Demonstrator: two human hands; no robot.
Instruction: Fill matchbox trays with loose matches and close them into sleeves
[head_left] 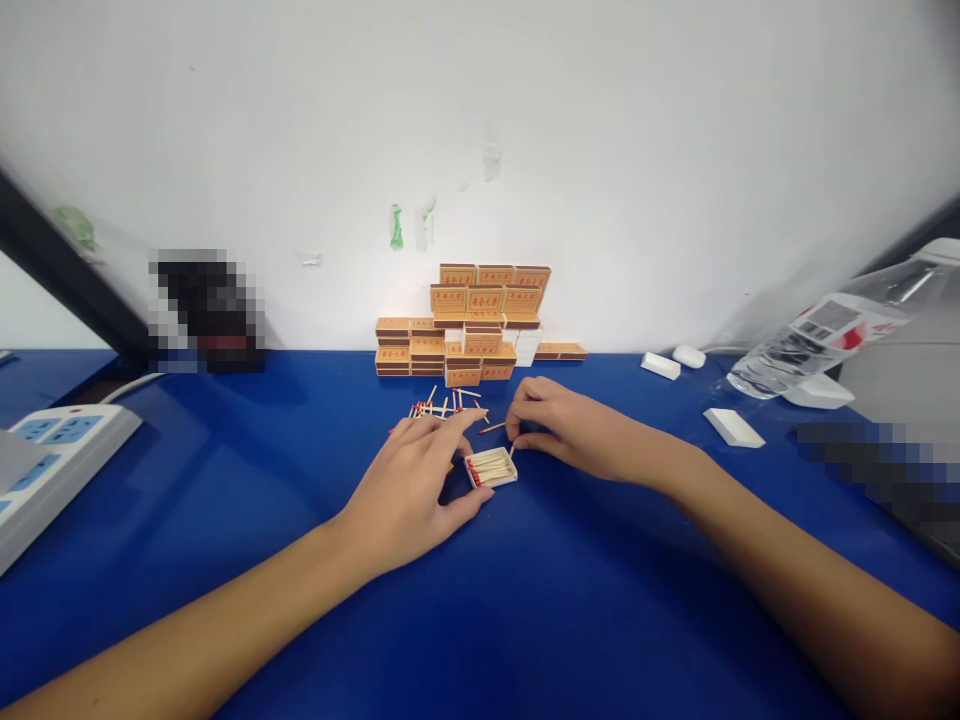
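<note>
Hands (409, 470) at matchbox tray (504, 481), loose matches (423, 407) behind, stacked matchboxes (486, 300) beyond

So my white matchbox tray (514, 474) is sitting open side up, pale matches (492, 468) lying lengthwise in it, red heads to my left. I've also got a messy scatter of loose matches (445, 408) just beyond.

Some sort of workspace, office or home, I cannot tell which: a blue counter (555, 620) against a white wall (637, 150) bearing green scraps (396, 227), a power strip (90, 435) at left, 1 plastic water bottle (817, 335) at right
</note>
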